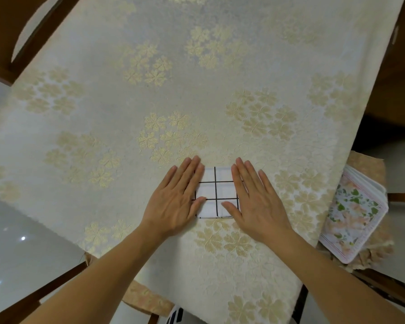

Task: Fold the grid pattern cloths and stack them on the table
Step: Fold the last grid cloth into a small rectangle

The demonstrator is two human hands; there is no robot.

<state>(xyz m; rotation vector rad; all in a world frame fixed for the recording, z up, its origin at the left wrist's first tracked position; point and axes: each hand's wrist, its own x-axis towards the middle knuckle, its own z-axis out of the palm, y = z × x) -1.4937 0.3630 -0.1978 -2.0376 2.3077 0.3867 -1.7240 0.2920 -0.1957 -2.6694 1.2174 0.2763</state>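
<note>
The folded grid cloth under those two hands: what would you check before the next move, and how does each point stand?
1. Grid cloth folded into a small rectangle: ok.
2. Left hand flat on its left edge, fingers straight: ok.
3. Right hand flat on its right edge: ok.
4. Edges lined up: near edge looks even; sides hidden by the hands, cannot tell.
5. Bare tablecloth beyond for a stack: ok.
6. More grid cloths to fold: a grid-patterned bit shows at the bottom edge; cannot tell.

White cloth (pixel 216 192) with black grid lies on cream tablecloth (pixel 150 101) patterned with gold flowers.
</note>
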